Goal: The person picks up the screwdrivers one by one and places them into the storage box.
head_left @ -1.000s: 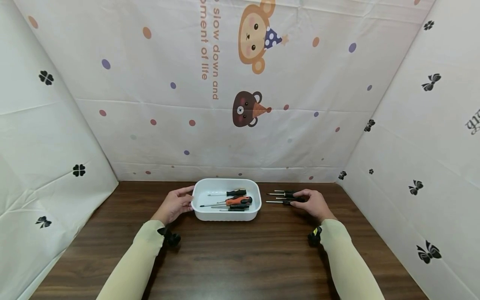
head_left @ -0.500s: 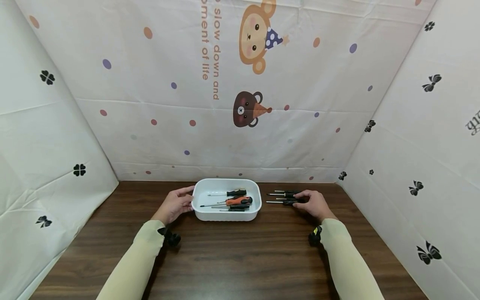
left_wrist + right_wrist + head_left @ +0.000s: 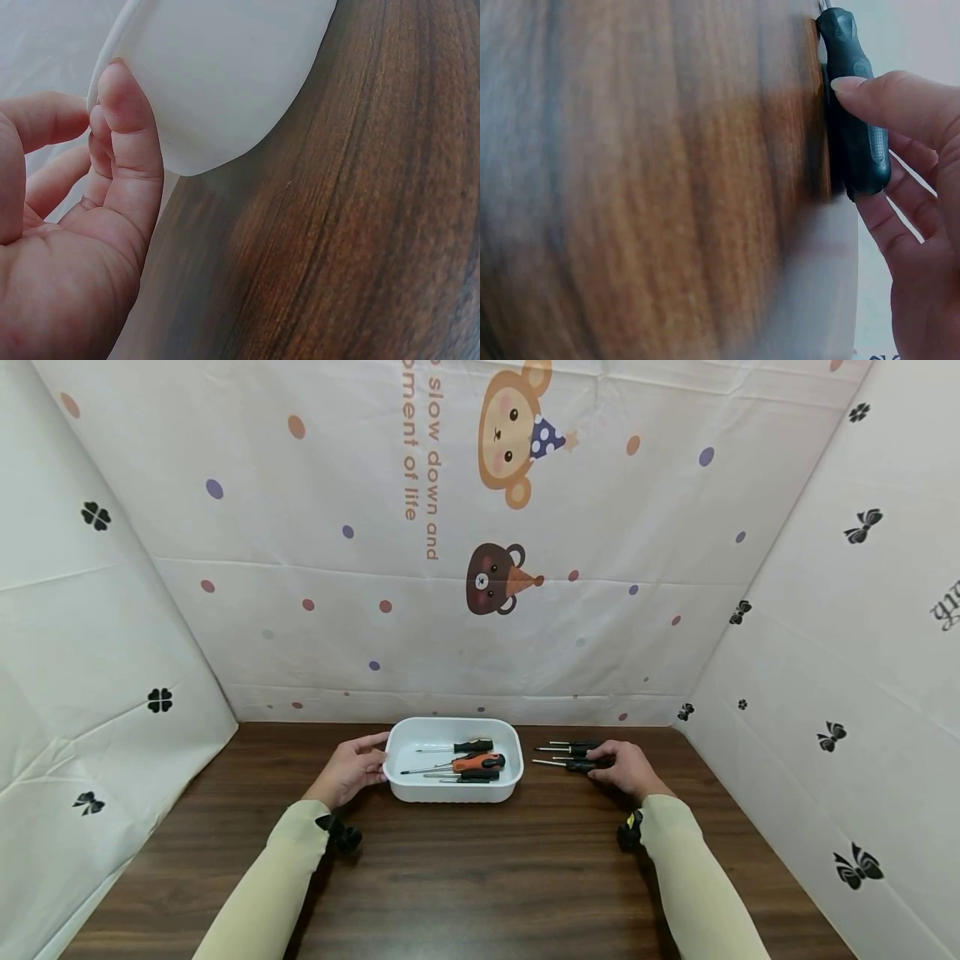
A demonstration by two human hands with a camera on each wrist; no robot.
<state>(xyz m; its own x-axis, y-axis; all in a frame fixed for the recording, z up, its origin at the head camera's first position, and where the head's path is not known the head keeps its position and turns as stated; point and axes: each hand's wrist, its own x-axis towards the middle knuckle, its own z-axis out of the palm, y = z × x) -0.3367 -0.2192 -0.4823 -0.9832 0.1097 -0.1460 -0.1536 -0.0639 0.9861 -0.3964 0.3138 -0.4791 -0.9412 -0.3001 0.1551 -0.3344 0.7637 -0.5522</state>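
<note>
At the left end of a white tray, my left hand pinches the rim. The left wrist view shows the fingers of that hand against the tray's edge. Inside the tray lie several screwdrivers, one with an orange handle. Right of the tray, my right hand holds the handle end of a black screwdriver, the nearest of several lying side by side. In the right wrist view, the thumb of my right hand presses on the black handle, with other fingers at its lower end.
The brown wooden table extends in front of the tray. A printed white cloth hangs close behind the tray and the screwdrivers, and more white cloth walls stand at both sides.
My right fingertips have shifted slightly right along the near black screwdriver, so more of its handle shows. The left hand and the tray look unmoved.
</note>
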